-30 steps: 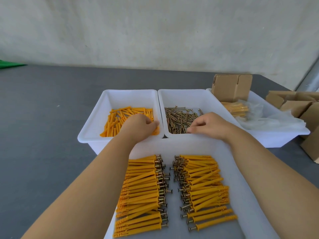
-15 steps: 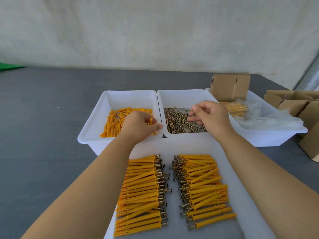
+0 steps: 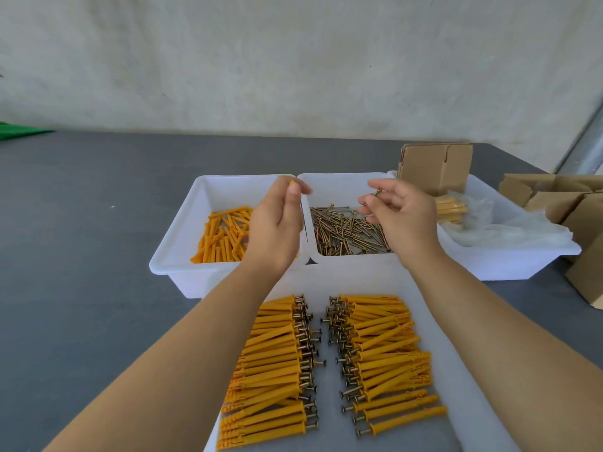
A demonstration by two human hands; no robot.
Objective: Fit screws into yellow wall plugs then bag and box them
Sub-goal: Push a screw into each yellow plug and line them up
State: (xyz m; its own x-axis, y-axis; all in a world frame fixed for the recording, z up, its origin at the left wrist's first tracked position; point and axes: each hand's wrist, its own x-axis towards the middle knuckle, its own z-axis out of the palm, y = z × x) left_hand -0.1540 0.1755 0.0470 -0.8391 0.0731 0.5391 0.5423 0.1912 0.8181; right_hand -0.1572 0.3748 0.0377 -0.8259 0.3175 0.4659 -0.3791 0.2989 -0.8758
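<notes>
My left hand (image 3: 277, 223) is raised above the white bin of loose yellow wall plugs (image 3: 225, 234), pinching one yellow plug (image 3: 292, 183) whose tip shows at my fingertips. My right hand (image 3: 399, 215) hovers over the white bin of brass screws (image 3: 342, 234) and pinches a screw (image 3: 378, 191) between thumb and fingers. The two hands are apart, roughly level. In the near white tray (image 3: 434, 321) lie two rows of plugs with screws fitted (image 3: 375, 353), heads facing the middle.
A third white bin (image 3: 509, 265) at right holds clear plastic bags (image 3: 509, 230) and a bagged bundle of plugs (image 3: 452, 208). Cardboard boxes stand behind it (image 3: 435, 166) and at the far right (image 3: 564, 203). The table (image 3: 81, 256) is dark grey.
Both hands have lifted out of their bins, the left carrying a plug and the right a screw, and they have risen toward each other.
</notes>
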